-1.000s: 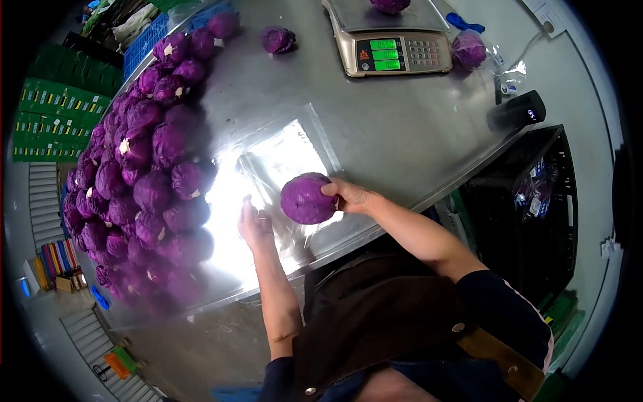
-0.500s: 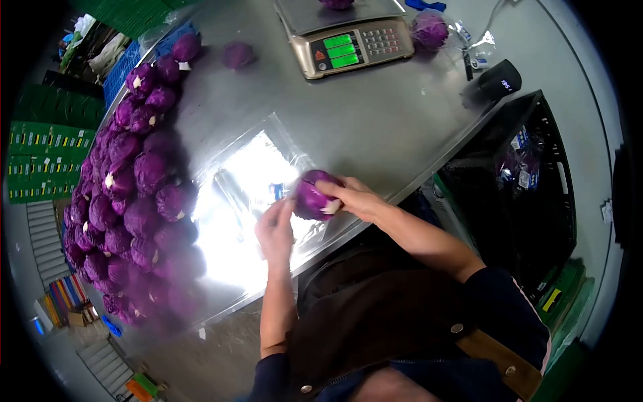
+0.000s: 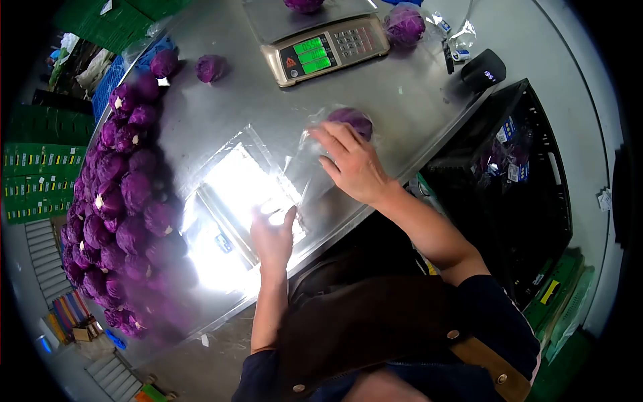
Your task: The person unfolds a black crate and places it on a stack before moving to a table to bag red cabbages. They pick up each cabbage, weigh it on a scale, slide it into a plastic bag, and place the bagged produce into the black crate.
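Far left of the grey digital scale (image 3: 315,40), off the table, we see green crates (image 3: 33,181) with pale labels too small to read. Nearer the scale, a big pile of round purple cabbages (image 3: 114,194) runs along the left edge of the steel table (image 3: 402,94), some showing white cut stalks. Two loose purple cabbages (image 3: 211,67) lie just left of the scale.

In front of the scale, a flat stack of clear plastic bags (image 3: 234,187) glares under the light. Our left hand (image 3: 271,238) lies on its near corner, palm down, fingers out and gripping nothing.

Right of the stack and straight in front of the scale, our right hand (image 3: 351,164) is spread flat, fingers extended over a clear plastic bag (image 3: 308,167) and its fingertips on the round purple cabbage inside the bag (image 3: 353,120). It is not clenched. The cabbage is round, with no clear long axis, and its stalk is hidden. The bag's length runs from the cabbage, at the end nearest the scale, back toward the stack.

The scale's green display shows digits we cannot read. A purple cabbage on the scale pan (image 3: 305,5) is cut off by the frame. Just right of the scale sits another bagged purple cabbage (image 3: 404,25), then a small black device (image 3: 483,70) with unreadable lit figures. Beyond the table edge stands a black crate (image 3: 536,201).
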`<action>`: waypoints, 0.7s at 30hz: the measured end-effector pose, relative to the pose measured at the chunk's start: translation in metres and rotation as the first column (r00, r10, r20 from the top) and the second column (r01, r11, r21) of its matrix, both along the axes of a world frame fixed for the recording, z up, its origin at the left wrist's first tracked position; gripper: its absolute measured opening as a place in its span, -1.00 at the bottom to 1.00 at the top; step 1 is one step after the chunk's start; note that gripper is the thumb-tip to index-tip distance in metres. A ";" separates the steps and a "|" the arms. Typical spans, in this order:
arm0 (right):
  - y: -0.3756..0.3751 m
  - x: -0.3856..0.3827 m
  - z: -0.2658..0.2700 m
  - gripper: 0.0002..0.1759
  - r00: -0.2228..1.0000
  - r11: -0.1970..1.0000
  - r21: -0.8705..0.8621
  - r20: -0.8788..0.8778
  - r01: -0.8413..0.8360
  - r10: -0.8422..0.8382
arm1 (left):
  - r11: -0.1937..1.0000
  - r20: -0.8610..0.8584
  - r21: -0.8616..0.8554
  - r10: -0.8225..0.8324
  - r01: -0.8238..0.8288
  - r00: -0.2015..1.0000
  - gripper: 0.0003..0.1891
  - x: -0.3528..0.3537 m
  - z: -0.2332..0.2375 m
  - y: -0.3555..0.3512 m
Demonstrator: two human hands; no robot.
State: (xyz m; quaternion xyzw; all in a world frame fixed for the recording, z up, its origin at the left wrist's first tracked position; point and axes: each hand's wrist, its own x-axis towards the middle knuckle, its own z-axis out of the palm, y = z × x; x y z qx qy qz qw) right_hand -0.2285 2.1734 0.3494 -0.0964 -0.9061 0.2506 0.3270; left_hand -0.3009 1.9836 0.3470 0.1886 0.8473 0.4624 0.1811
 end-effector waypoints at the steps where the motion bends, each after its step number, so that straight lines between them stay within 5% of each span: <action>1: -0.002 0.004 -0.008 -0.56 1.000 0.999 0.031 0.024 -0.019 0.018 | 0.965 -0.359 -0.259 -0.135 0.040 0.924 -0.37 0.005 0.002 0.000; 4: -0.010 0.013 -0.013 -0.59 0.995 0.996 0.047 0.076 -0.071 0.068 | 0.977 -0.602 -0.201 -0.179 0.070 0.778 -0.08 -0.003 0.036 0.041; 5: -0.012 0.015 -0.010 -0.60 0.993 0.996 0.039 0.090 -0.082 0.078 | 0.947 -0.552 -0.308 -0.258 0.093 0.793 -0.34 -0.006 0.033 0.048; 7: -0.008 0.026 -0.004 -0.64 0.985 0.989 0.127 0.160 -0.078 0.057 | 0.636 -0.011 -0.700 -0.466 0.325 0.885 -0.69 -0.032 0.025 0.056; 12: -0.011 0.070 0.027 -0.64 0.933 0.972 0.201 0.311 0.123 -0.182 | 0.970 0.364 -0.080 -0.184 0.228 0.913 -0.74 -0.032 0.010 0.013; 15: -0.028 0.067 0.054 -0.66 0.972 0.975 0.013 0.075 0.223 -0.224 | 0.978 0.476 0.176 -0.185 0.113 0.860 -0.76 -0.031 0.019 0.003; 16: -0.037 0.060 0.053 -0.67 0.991 0.989 -0.055 -0.010 0.134 -0.135 | 0.969 0.495 0.237 -0.186 0.074 0.849 -0.77 -0.029 0.021 0.002; 21: -0.080 0.009 0.028 -0.81 0.995 0.996 -0.033 0.069 0.077 -0.075 | 0.903 0.616 0.400 -0.140 -0.155 0.775 -0.81 -0.027 0.018 0.005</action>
